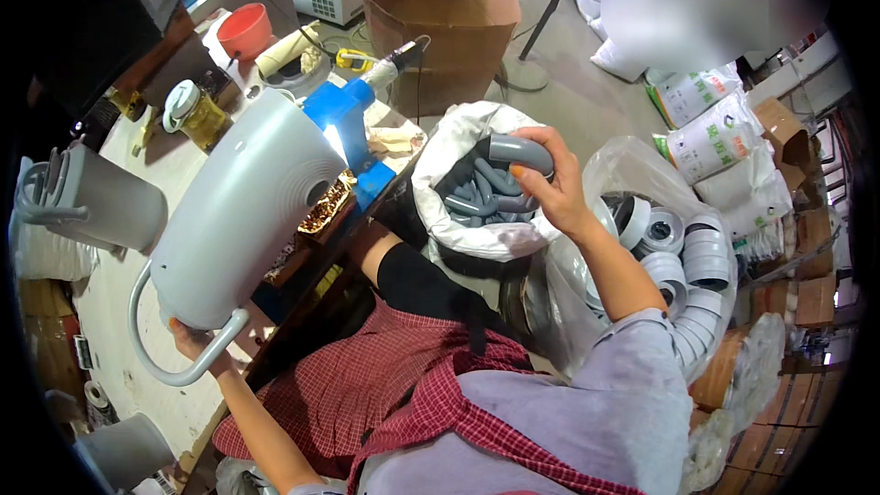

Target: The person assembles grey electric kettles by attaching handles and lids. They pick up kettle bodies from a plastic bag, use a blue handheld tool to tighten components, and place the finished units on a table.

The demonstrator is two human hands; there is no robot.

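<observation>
My left hand grips a large grey kettle body near its curved handle, holding it tilted over the workbench edge. My right hand is raised over a white sack and closed on a grey curved plastic handle part. Several more grey handle parts lie inside the sack. A blue tool with a white nozzle sits just behind the kettle body.
Another grey kettle body stands on the workbench at left. A clear bag of white ring parts sits to my right. A brown cardboard drum, an orange cup and a glass jar are further back.
</observation>
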